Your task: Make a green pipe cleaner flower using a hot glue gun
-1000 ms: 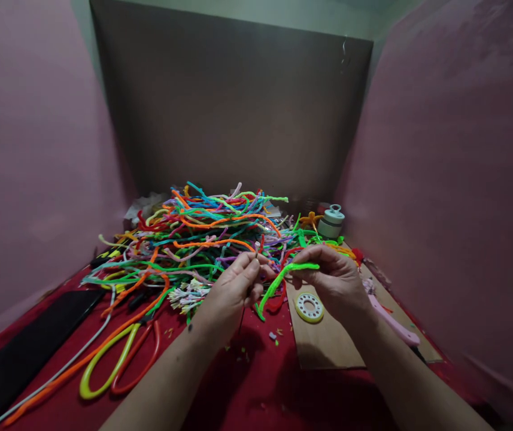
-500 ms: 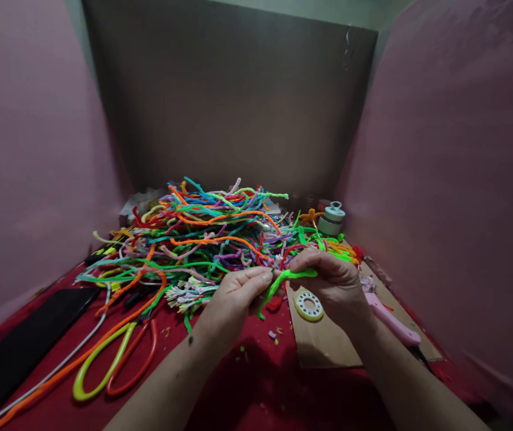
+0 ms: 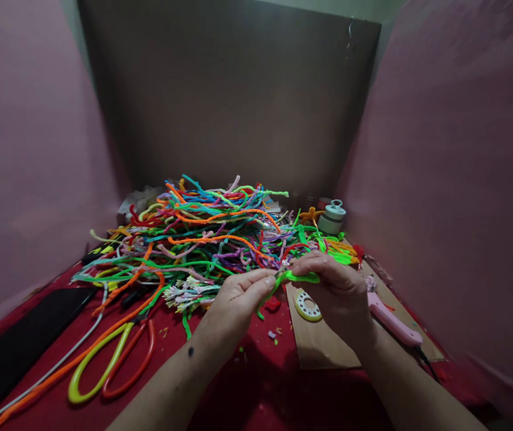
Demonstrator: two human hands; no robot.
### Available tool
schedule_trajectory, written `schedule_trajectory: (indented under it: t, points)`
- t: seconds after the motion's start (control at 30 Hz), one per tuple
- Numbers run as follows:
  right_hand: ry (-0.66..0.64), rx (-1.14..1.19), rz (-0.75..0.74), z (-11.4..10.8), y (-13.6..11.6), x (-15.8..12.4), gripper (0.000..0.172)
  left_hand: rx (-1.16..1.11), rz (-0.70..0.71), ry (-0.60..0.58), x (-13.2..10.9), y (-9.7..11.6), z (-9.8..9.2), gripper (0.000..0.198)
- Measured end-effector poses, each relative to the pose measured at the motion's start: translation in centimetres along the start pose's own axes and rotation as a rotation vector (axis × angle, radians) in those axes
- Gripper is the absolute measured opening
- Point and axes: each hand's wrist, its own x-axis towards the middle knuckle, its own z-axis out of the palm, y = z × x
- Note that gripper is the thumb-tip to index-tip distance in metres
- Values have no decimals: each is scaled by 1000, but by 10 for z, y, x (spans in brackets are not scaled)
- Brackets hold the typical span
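A bright green pipe cleaner [image 3: 290,276] runs between my two hands, low in front of the pile. My left hand [image 3: 243,299] pinches it between thumb and fingers, with one end hanging below the fingertips. My right hand [image 3: 334,290] is closed on its other part, fingers curled over the top. Near the fingertips a small pale bit shows, too small to name. Behind both hands lies a large heap of coloured pipe cleaners [image 3: 211,239]. Left of my left hand sits a bundle of white-tipped stems [image 3: 188,293].
Scissors with yellow and red handles [image 3: 126,359] lie at left, near a black strip [image 3: 27,335]. A round white tape roll [image 3: 307,306] rests on a cardboard sheet [image 3: 319,353], with a pink corded tool [image 3: 395,320] at right. A pale green jar [image 3: 332,216] stands behind.
My left fingers have slid slightly right and up along the green pipe cleaner, covering more of it. The right hand stays about where it was, and the view has shifted slightly.
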Motion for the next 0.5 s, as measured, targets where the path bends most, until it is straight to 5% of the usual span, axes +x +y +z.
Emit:
schedule_trajectory:
  t: [0.5]
  points:
    - [31,-122,-28,4,-5,-3,19,203,59,-12,-1,-2,-1,25]
